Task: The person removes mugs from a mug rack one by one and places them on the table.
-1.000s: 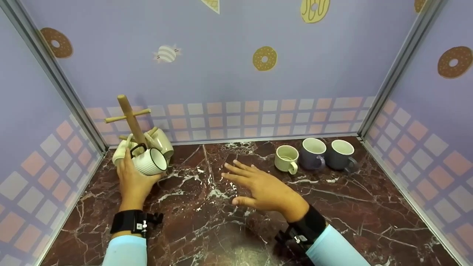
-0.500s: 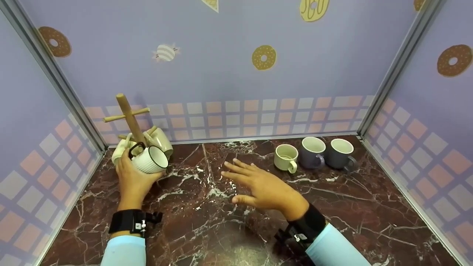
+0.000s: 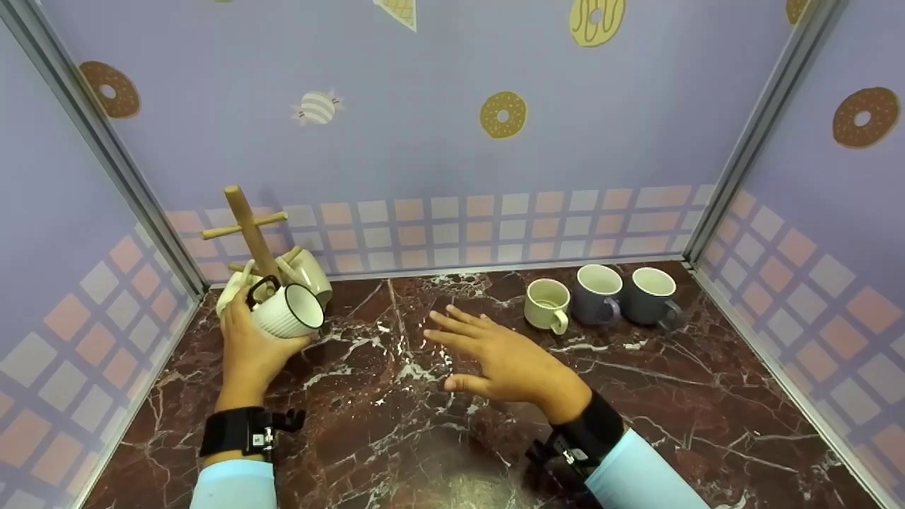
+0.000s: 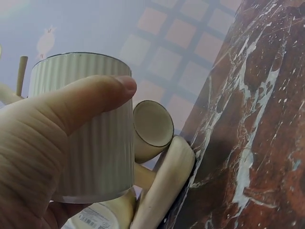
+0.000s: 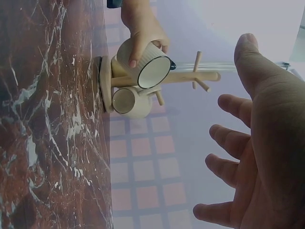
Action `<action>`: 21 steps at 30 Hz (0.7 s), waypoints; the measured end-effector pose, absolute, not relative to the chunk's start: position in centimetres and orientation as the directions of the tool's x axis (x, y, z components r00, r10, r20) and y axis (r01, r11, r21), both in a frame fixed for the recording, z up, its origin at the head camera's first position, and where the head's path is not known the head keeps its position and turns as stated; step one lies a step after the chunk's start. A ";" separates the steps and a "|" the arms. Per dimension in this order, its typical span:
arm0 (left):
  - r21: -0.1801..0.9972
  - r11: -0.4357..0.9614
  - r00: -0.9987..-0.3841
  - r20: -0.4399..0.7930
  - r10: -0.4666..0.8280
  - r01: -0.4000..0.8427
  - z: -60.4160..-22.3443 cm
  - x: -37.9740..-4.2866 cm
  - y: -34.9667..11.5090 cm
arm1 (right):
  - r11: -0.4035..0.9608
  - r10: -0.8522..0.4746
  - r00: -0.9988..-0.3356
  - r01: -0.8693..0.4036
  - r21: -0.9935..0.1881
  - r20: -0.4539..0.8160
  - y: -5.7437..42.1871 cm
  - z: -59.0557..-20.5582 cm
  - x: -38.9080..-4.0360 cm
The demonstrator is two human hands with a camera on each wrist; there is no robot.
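Note:
My left hand (image 3: 251, 353) grips a white ribbed mug (image 3: 283, 314) with a black rim and black handle, in front of a wooden mug tree (image 3: 251, 233). The mug is tilted, its mouth facing right and its handle towards the post. In the left wrist view, my thumb lies across the side of the ribbed mug (image 4: 102, 152). Two cream mugs are at the tree's lower pegs: one on the right (image 3: 312, 274), the other on the left (image 3: 232, 284), partly hidden by my hand. My right hand (image 3: 509, 360) is held above the table, fingers spread, holding nothing.
A pale green mug (image 3: 546, 304), a purple mug (image 3: 597, 295) and a dark grey mug (image 3: 649, 297) stand in a row at the back right of the marbled table (image 3: 396, 452). Patterned walls enclose the back and both sides.
My left wrist has shifted slightly left, while the ribbed mug stays almost in place before the mug tree. My right hand has not visibly moved.

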State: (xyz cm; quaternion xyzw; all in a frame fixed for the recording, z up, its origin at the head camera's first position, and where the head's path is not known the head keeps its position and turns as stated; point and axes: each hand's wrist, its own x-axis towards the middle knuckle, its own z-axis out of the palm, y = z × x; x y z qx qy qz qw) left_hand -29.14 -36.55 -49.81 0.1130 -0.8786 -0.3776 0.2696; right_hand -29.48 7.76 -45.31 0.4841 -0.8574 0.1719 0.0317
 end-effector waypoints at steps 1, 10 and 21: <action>0.722 0.692 -0.831 0.389 -0.399 0.006 -49.7 -29.1 -36.6 | 0.474 -0.818 -0.531 -0.840 -0.265 0.220 7.8 -45.3 -29.5; 0.720 0.693 -0.859 0.371 -0.352 0.026 -48.5 -28.2 -37.1 | 0.477 -0.815 -0.534 -0.838 -0.265 0.223 7.7 -45.2 -29.5; 0.795 0.589 -0.907 0.345 -0.242 0.145 -45.1 -27.0 -35.7 | 0.490 -0.803 -0.544 -0.835 -0.250 0.243 8.3 -44.9 -29.8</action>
